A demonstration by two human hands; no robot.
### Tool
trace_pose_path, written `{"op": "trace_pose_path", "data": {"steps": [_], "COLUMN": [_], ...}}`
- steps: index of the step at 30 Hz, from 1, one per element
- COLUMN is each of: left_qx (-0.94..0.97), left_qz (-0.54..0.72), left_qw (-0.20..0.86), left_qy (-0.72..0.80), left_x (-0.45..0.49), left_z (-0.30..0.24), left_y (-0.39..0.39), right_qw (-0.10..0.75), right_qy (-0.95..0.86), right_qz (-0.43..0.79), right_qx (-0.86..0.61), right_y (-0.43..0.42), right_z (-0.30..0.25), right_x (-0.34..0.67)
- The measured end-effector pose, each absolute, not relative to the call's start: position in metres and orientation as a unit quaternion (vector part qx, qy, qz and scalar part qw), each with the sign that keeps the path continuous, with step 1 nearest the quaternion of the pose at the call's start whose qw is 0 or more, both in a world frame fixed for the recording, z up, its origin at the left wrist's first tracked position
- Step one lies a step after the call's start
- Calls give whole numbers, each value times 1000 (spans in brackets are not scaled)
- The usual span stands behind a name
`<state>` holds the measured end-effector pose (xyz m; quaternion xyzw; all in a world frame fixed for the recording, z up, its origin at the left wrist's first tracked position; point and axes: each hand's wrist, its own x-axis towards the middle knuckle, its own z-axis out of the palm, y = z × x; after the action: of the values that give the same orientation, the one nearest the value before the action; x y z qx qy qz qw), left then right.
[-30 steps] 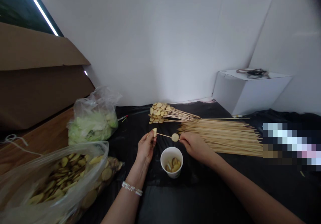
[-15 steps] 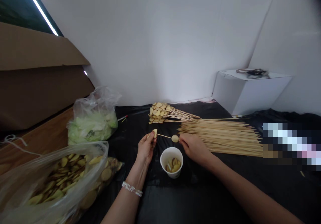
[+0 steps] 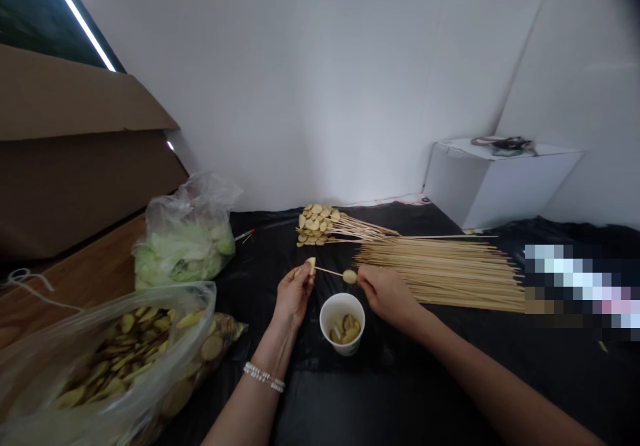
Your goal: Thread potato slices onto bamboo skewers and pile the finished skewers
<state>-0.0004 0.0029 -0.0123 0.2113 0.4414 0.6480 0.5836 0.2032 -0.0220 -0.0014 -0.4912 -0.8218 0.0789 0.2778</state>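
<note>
My left hand (image 3: 294, 291) pinches a pale potato slice (image 3: 311, 264) at the tip of a thin bamboo skewer (image 3: 329, 271). My right hand (image 3: 386, 291) grips the same skewer further back, right behind a second slice (image 3: 349, 276) threaded on it. Just below the skewer, between my hands, stands a white paper cup (image 3: 343, 322) with a few slices inside.
A pile of bare skewers (image 3: 450, 273) lies right of my hands, and finished potato skewers (image 3: 325, 225) lie behind. At left sit a bag of lettuce (image 3: 187, 243), a bag of potato slices (image 3: 120, 359) and cardboard (image 3: 75, 159). A white box (image 3: 493, 179) stands at back right.
The threaded slice has turned slightly on the skewer and my hands have shifted a little; otherwise nothing has moved.
</note>
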Motion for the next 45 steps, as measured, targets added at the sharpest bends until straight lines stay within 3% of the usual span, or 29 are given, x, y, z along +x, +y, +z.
{"op": "trace_pose_path", "data": {"steps": [11,23,34,42,45], "left_qx": [211,223,227,236,241], "left_qz": [640,642,629,631,632], "left_qw": [590,587,604,595,593], "left_qy": [444,440,433,438,436], "left_x": [-1,0,-1,0,-1], "left_z": [-9,-13,-12,-13,-13], "left_y": [2,3,3,3,3], "right_qw": [283,290,286,312,301], "right_qy": [-811,-819,-764,-811,-810], "right_qz": [190,75,314,125,117], "right_qx": [-476,-489,-486,-478,-490], "right_y": [-17,-22,-17,-21,-22], "right_z": [-7,-8,2,-7,-8], "right_x": [205,201,207,201,201]}}
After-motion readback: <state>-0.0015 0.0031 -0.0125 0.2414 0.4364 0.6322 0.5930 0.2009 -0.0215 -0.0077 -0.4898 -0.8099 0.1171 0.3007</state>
